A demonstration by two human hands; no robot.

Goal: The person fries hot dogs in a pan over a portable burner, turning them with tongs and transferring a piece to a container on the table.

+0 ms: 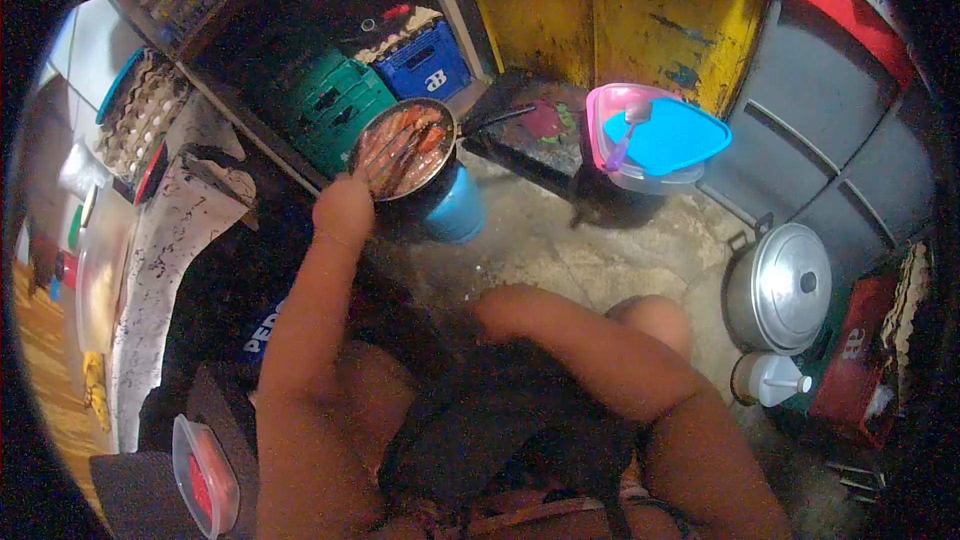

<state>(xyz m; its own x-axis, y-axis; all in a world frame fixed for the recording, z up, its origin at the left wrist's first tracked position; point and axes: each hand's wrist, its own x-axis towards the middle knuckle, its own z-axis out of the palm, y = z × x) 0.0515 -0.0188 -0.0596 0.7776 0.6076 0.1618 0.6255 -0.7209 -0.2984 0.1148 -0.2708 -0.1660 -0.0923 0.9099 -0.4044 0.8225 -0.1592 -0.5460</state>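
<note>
- Centre top: a metal pan [436, 179] with a thin, shiny rim and a dark, matt handle [497, 117]; the sauce [405, 140] in it looks wet and glossy.
- Below it: a blue container [460, 212], apparently smooth plastic.
- Upper left of centre: green crate [335, 105] and blue crate [425, 65], both hard plastic.
- Upper right: smooth, bright blue plastic lid [690, 135] and pink plastic basin [599, 112].
- Top: yellow panel [540, 0], its finish scuffed and patchy.
- Right: silvery metal pot [740, 300] with a polished lid [790, 280].
- Far left: egg trays [150, 110] of rough, matt paper pulp.
- Middle: rough, concrete-like floor [560, 235].
</note>
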